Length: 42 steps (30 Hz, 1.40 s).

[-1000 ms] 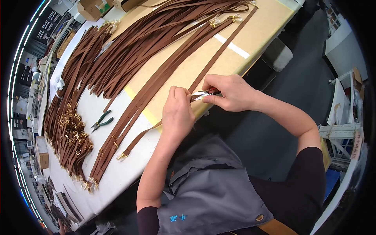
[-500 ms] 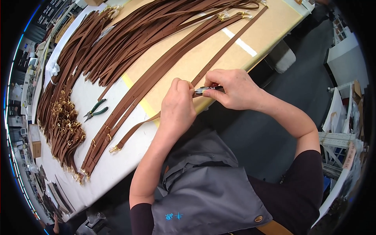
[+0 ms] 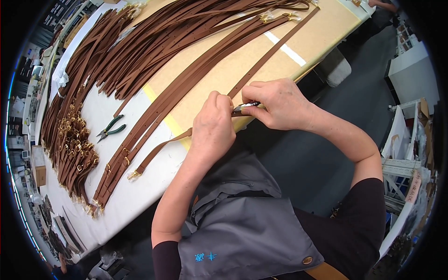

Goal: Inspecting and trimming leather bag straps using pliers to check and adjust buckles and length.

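My left hand [image 3: 214, 125] is closed, gripping a brown leather strap [image 3: 261, 64] at the table's near edge. One part of the strap runs away up the table; the other [image 3: 161, 148] trails left and ends in a gold clasp under clear wrap. In the fingers of my right hand [image 3: 280, 103] is a small silver-tipped tool [image 3: 238, 109] with a dark handle. Its tip meets the strap beside my left fingertips. The tool's exact kind, and the strap part under my left fingers, are hidden.
Several finished straps [image 3: 172, 93] lie side by side left of my hands. Beyond them are big heaps of brown straps [image 3: 154, 51] and a cluster of gold buckles [image 3: 74, 140]. Green-handled pliers [image 3: 112, 128] rest on the white tabletop [image 3: 135, 205]. A stool [image 3: 337, 67] stands by the right edge.
The tool has tilted slightly in my right hand, close to the same spot on the strap. My left hand stays on the strap. A person's arm now shows at the far upper right.
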### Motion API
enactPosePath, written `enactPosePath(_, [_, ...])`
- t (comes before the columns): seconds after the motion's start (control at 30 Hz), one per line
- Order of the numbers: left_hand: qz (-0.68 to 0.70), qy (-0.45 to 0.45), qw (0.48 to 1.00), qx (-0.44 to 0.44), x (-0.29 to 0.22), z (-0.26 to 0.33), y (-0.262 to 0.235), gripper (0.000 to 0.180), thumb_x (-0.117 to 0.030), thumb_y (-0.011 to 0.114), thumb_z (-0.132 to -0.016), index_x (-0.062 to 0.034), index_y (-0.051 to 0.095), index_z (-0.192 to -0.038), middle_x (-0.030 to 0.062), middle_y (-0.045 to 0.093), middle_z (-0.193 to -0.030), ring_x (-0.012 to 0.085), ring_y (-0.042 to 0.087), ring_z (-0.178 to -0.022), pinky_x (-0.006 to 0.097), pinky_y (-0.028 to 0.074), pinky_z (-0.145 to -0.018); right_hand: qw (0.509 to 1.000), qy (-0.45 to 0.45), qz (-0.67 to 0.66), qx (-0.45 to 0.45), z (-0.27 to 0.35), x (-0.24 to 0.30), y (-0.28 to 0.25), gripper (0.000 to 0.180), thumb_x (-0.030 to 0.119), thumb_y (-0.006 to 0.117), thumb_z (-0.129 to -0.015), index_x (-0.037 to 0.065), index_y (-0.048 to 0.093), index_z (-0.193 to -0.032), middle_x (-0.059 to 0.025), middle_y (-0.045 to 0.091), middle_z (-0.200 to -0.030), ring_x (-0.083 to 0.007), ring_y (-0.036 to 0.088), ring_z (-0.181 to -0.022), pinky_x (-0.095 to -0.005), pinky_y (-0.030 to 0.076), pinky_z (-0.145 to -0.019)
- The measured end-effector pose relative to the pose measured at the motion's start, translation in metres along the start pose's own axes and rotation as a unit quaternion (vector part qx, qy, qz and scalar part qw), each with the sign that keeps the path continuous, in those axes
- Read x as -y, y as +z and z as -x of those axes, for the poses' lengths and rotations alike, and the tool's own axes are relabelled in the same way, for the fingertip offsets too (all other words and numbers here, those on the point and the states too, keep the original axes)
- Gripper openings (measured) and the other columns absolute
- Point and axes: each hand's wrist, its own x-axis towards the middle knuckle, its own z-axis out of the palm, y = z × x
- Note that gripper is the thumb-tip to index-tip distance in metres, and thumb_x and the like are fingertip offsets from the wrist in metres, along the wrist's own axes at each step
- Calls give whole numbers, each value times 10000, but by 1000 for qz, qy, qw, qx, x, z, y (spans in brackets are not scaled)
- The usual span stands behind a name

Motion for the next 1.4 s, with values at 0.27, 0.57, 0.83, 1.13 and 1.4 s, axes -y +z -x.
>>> enactPosePath(0.27, [73,-59,995,-32,13,-1,-17,43,6,578,-978,14,537,-986,187,572,-967,373,618,-834,452,514,-746,959,188,-209,30,27,-35,-32,239,181,749,-944,13,619,-1053,-27,647,-882,-73,561,-801,-246,489,-732])
enactPosePath(0.57, [199,-159,966,-54,45,9,-35,119,-97,601,-1040,-5,584,-967,69,618,-836,138,561,-747,305,476,-680,934,310,-37,173,106,-164,28,275,139,696,-891,19,690,-1138,-163,728,-1042,-336,698,-1022,-420,547,-935])
enactPosePath(0.83, [307,-147,940,-3,47,23,-48,190,-65,665,-948,3,585,-1107,36,607,-954,111,575,-836,260,493,-755,965,138,209,-81,86,-281,152,479,292,585,-978,72,591,-1402,-210,547,-1472,-418,470,-1402,-525,384,-1165])
enactPosePath(1.13, [280,-133,950,17,54,22,-47,310,-13,746,-853,-6,601,-1127,30,602,-944,99,551,-782,256,495,-712,975,108,196,3,119,-386,182,642,527,481,-1013,218,420,-1572,-100,370,-1647,-334,297,-1538,-548,209,-1264])
enactPosePath(1.4, [239,-128,962,20,52,26,-53,224,-14,755,-871,-12,632,-1059,29,602,-927,102,556,-765,245,484,-696,975,190,-103,-49,131,-226,131,456,140,688,-913,31,593,-1346,-169,689,-1218,-271,707,-1001,-374,575,-851])
